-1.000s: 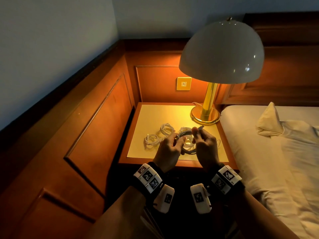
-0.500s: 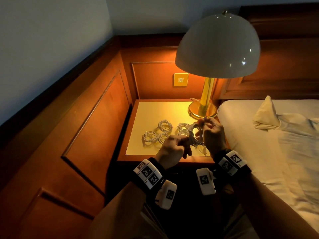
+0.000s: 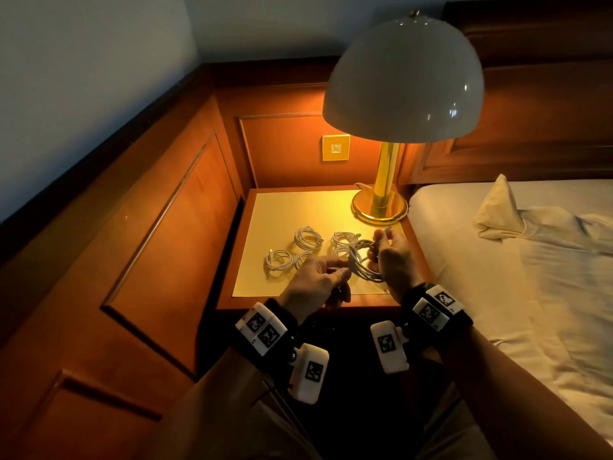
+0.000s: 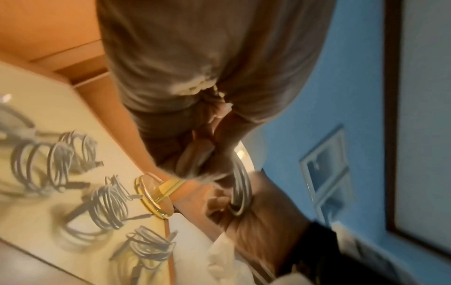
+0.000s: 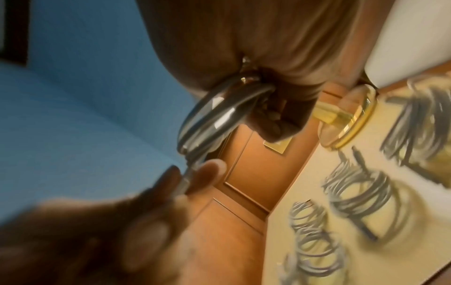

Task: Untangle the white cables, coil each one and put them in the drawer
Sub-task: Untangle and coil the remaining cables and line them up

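Observation:
Both hands hold one coiled white cable point(image 3: 360, 264) upright above the front right of the nightstand top point(image 3: 265, 280). My right hand point(image 3: 378, 250) grips its right side with curled fingers; in the right wrist view the coil point(image 5: 209, 113) runs out of that hand point(image 5: 280, 115). My left hand point(image 3: 341, 268) pinches the coil's near side between thumb and finger, as the right wrist view shows point(image 5: 190, 177). Several other coiled cables lie flat on the top: point(image 3: 306, 237), point(image 3: 277, 260), point(image 3: 343, 239). No drawer is in view.
A brass lamp base point(image 3: 379, 207) stands at the back right corner, just beyond my right hand, with its white dome shade point(image 3: 403, 81) overhead. Wood panelling point(image 3: 149, 247) walls the left and back. A bed point(image 3: 497, 260) borders the right side.
The held coil has gone from lying low between my hands to standing upright. My right hand rose toward the lamp base, and my left hand shifted to a pinch on the coil.

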{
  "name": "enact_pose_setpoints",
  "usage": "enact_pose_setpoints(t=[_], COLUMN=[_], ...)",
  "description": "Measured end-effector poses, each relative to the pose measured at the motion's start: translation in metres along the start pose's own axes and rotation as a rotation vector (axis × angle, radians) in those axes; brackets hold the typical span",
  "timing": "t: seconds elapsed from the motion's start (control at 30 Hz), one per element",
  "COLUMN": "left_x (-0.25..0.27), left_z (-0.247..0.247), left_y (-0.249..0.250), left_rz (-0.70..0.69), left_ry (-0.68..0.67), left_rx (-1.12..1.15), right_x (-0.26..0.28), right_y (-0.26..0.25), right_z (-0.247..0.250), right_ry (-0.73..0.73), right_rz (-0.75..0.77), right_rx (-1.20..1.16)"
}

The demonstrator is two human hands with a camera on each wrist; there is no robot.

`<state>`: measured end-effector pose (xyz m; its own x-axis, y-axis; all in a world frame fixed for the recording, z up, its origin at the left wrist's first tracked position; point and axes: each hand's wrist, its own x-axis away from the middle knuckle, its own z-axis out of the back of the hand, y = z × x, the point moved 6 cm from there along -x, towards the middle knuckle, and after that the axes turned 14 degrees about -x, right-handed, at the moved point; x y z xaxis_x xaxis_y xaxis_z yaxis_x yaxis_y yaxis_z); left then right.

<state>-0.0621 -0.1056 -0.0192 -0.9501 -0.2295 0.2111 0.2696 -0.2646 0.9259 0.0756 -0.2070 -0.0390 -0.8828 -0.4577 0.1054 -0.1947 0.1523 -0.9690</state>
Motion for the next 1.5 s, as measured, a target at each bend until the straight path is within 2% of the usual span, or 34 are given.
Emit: enact_pose_setpoints(t=[0.1,0.2,0.27,0.37,0.47,0.53,0.6,0.63,0.73,0.8,0.9,1.0,1.13,1.2,1.27,1.4,1.5], left_x=[0.002,0.005,0.003,0.003,0.005,0.007,0.009,0.008,0.004,0.000,-0.005,-0.011,-0.021,-0.031,-0.044,-0.065,-0.072], left_z=[-0.006,-0.013,-0.012,-0.003,0.001,-0.007,-0.014,-0.014,-0.001,0.008,0.015,0.020,0.020,0.019,0.023,0.031,0.029], left_y=[-0.002,0.006,0.005,-0.002,-0.008,-0.005,0.002,0.004,-0.002,-0.011,-0.026,-0.041,-0.052,-0.059,-0.072,-0.121,-0.159], left_rz=[-0.044,-0.117,-0.113,-0.047,0.015,-0.028,-0.137,-0.169,-0.123,-0.098,-0.076,-0.020,-0.022,-0.011,0.031,0.250,0.385], left_ry=[0.137,0.198,0.128,-0.020,0.032,0.085,0.101,0.085,0.012,0.072,0.160,0.151,0.140,0.158,0.216,0.295,0.244], left_rx=[-0.317,-0.519,-0.466,-0.241,-0.176,-0.279,-0.461,-0.481,-0.340,-0.386,-0.472,-0.444,-0.468,-0.488,-0.601,-0.987,-1.074], right_x=[-0.001,0.003,0.007,0.010,0.008,0.005,0.004,0.004,0.008,0.010,0.011,0.010,0.006,-0.001,-0.015,-0.052,-0.078], right_y=[-0.005,-0.006,-0.006,-0.006,-0.008,-0.008,-0.006,-0.003,0.004,0.006,0.008,0.008,0.009,0.010,0.009,0.004,0.004], right_z=[0.005,0.008,0.009,0.008,0.004,0.004,0.007,0.008,0.009,0.010,0.007,0.008,0.013,0.019,0.030,0.062,0.079], right_ry=[0.025,0.074,0.077,0.028,-0.046,-0.055,-0.040,-0.030,0.002,-0.003,-0.119,-0.236,-0.273,-0.232,-0.126,0.107,0.259], right_rz=[0.158,0.218,0.235,0.293,0.360,0.389,0.382,0.367,0.292,0.249,0.207,0.172,0.041,-0.001,-0.001,-0.009,-0.046], right_rx=[0.141,0.195,0.199,0.258,0.394,0.437,0.423,0.397,0.328,0.335,0.384,0.421,0.422,0.405,0.427,0.483,0.496])
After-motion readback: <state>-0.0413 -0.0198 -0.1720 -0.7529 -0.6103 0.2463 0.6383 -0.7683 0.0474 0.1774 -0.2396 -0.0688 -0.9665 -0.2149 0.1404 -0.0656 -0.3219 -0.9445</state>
